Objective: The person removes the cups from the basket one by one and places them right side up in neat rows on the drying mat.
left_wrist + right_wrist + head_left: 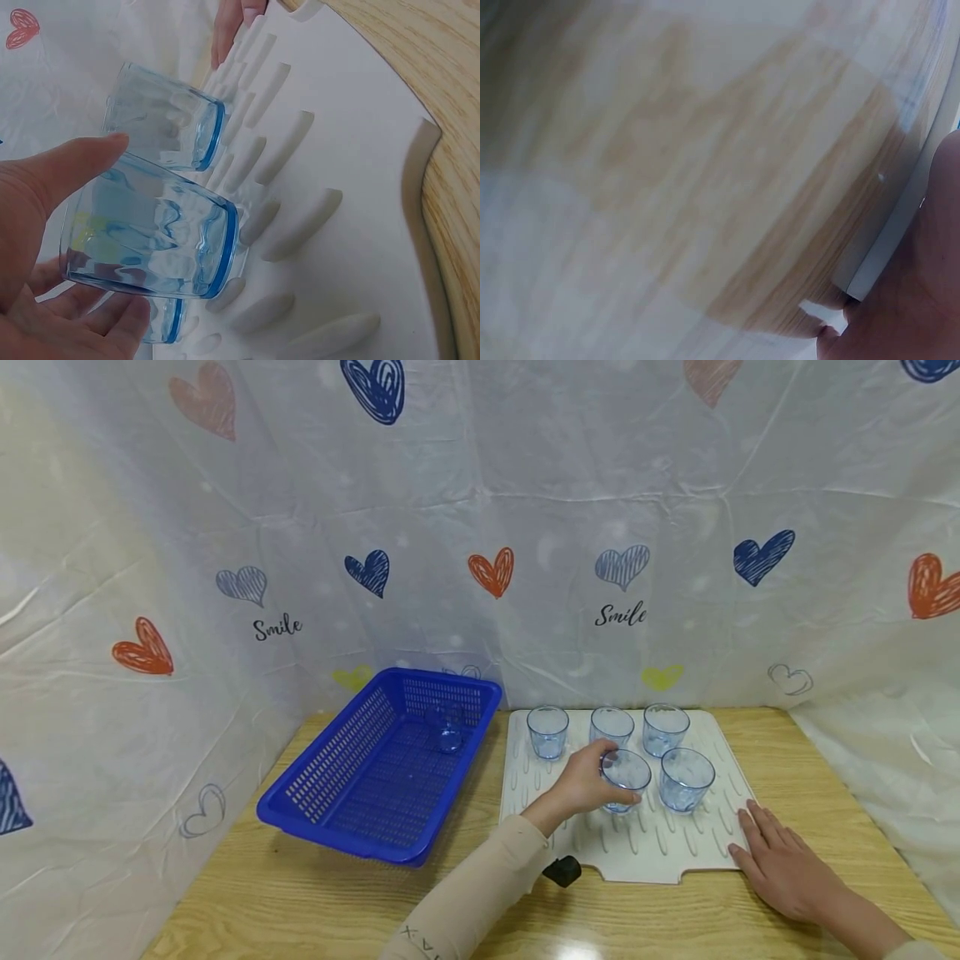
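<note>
My left hand (588, 781) grips a clear blue-tinted drinking glass (626, 770) at the front of the white ridged draining board (645, 860). In the left wrist view, thumb and fingers span the sides of that glass (157, 232), its blue-edged base close over the ridges. Another glass (686, 779) stands just right of it, and three more line the back, among them a left one (547, 732) and a right one (665, 728). My right hand (787, 864) lies flat, fingers extended, at the board's right edge.
A blue plastic basket (273, 806) with slotted walls sits left of the board, a glass (450, 737) at its far end. Under both is a wooden table (315, 902). A heart-printed sheet (555, 568) hangs behind. A small black object (562, 871) shows beneath my left wrist.
</note>
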Demonstrator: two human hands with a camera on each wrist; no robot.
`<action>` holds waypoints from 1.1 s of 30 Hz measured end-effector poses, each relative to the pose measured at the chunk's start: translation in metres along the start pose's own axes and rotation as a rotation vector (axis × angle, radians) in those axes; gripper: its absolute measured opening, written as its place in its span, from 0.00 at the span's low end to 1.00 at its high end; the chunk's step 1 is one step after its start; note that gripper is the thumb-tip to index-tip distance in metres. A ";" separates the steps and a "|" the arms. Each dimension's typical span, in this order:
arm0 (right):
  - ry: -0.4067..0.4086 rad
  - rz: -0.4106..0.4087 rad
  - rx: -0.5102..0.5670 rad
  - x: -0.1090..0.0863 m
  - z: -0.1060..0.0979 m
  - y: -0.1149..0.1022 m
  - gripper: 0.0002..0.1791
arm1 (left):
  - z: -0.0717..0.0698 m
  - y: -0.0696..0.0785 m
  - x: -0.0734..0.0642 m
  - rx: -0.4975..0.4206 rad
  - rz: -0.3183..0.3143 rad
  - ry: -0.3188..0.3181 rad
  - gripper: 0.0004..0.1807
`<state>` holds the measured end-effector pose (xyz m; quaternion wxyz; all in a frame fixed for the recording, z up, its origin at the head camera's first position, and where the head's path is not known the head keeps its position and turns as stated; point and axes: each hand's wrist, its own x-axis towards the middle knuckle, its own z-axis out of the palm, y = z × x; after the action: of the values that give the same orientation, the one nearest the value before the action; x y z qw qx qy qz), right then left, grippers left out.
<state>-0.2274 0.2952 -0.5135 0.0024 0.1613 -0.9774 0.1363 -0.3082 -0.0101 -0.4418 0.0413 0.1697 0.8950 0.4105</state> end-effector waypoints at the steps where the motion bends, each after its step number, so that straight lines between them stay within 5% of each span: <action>1: 0.001 -0.002 -0.003 0.000 0.000 0.000 0.39 | 0.000 0.000 0.000 -0.002 -0.004 -0.002 0.46; 16: 0.003 0.001 -0.007 0.001 0.000 0.000 0.40 | -0.019 0.001 -0.010 0.137 0.024 -0.042 0.50; 33: 0.008 -0.005 -0.013 -0.001 0.002 0.001 0.39 | -0.045 0.007 -0.026 0.147 0.052 -0.029 0.47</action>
<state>-0.2265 0.2960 -0.5154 0.0076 0.1631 -0.9779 0.1306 -0.2919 -0.0470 -0.4080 0.0308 0.2016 0.9172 0.3422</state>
